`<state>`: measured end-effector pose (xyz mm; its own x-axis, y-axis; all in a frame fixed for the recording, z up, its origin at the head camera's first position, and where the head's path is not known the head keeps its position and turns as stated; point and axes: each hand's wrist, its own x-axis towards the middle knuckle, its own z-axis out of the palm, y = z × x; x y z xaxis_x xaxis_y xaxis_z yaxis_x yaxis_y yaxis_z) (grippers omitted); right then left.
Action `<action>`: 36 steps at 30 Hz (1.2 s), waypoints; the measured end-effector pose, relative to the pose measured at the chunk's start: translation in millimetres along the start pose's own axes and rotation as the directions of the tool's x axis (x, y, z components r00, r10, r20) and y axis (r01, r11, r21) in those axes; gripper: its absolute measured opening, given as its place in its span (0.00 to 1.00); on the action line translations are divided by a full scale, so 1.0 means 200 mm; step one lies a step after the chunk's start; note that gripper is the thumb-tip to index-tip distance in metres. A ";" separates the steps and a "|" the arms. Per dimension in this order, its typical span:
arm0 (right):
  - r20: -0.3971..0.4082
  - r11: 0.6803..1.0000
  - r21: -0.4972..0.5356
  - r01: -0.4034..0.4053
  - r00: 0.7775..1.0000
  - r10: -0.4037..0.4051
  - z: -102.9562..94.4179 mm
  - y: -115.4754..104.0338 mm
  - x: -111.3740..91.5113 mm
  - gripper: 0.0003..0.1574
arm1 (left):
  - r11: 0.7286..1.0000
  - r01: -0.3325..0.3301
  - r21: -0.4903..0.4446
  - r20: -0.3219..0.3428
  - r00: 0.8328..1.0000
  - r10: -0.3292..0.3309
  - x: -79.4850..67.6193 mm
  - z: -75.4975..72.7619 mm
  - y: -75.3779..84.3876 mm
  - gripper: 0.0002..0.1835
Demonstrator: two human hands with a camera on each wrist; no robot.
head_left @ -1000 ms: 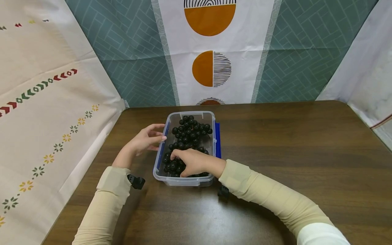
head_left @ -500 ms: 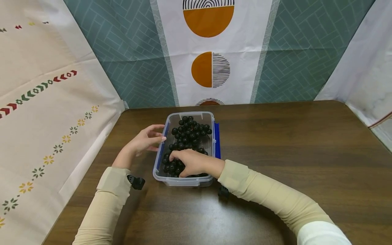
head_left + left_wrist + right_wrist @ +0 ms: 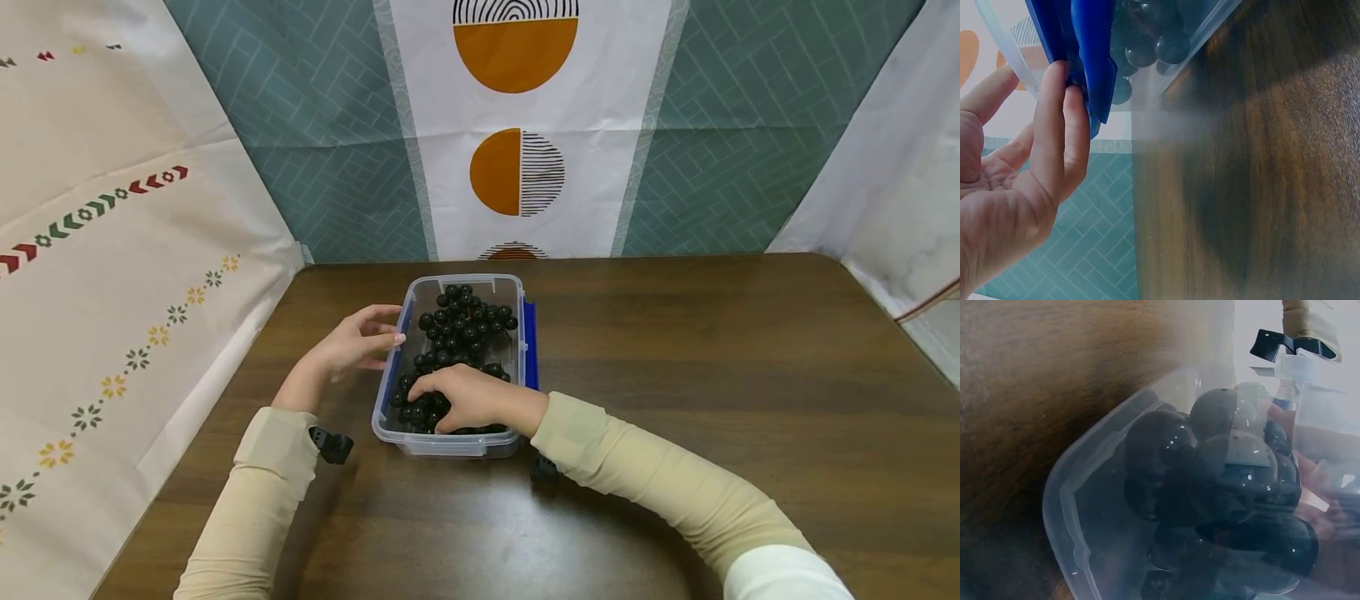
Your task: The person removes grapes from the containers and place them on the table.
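A clear plastic container [image 3: 390, 437] with blue side latches stands on the table, lid off. At its far end lies a bunch of black grapes [image 3: 459, 321]. More black grapes [image 3: 424, 410] lie at the near end, where my right hand [image 3: 472, 398] reaches in with thumb and fingers curved round them. In the right wrist view, these grapes [image 3: 1235, 465] show through the container wall, partly covering the fingers. My left hand [image 3: 352, 343] is at the left side, fingertips touching the blue latch [image 3: 1092, 62] and rim, fingers fairly straight.
The brown wooden table [image 3: 675, 350] extends right and in front of the container. Patterned cloth [image 3: 337, 183] hangs behind the far edge, and a white embroidered cloth [image 3: 150, 250] borders the left. Small black cameras [image 3: 331, 446] are strapped at both wrists.
My right hand's fingers have shifted slightly left inside the container, and the grapes under them have moved toward the left wall. The left hand stays at the latch side.
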<state>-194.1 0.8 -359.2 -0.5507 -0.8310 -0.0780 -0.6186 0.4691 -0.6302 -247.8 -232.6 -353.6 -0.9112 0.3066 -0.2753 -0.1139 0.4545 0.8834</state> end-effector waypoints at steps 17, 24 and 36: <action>-0.035 0.998 0.042 -0.046 0.998 0.047 -0.01 -0.02 0.00 0.31 | 1.000 0.003 -0.006 0.007 1.000 -0.003 0.00 -0.01 0.00 0.35; -0.040 0.997 0.054 -0.061 0.997 0.063 -0.01 -0.01 0.00 0.30 | 1.000 0.008 -0.016 -0.003 1.000 -0.008 0.00 -0.01 -0.01 0.34; -0.060 0.996 0.068 -0.058 0.996 0.062 -0.01 0.01 0.00 0.30 | 1.000 0.004 -0.010 -0.003 1.000 -0.005 0.01 0.00 -0.02 0.35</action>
<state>-196.3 1.1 -358.4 -0.6211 -0.7806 -0.0702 -0.5461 0.4952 -0.6757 -248.9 -233.6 -357.6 -0.9119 0.3019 -0.2781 -0.1219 0.4478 0.8858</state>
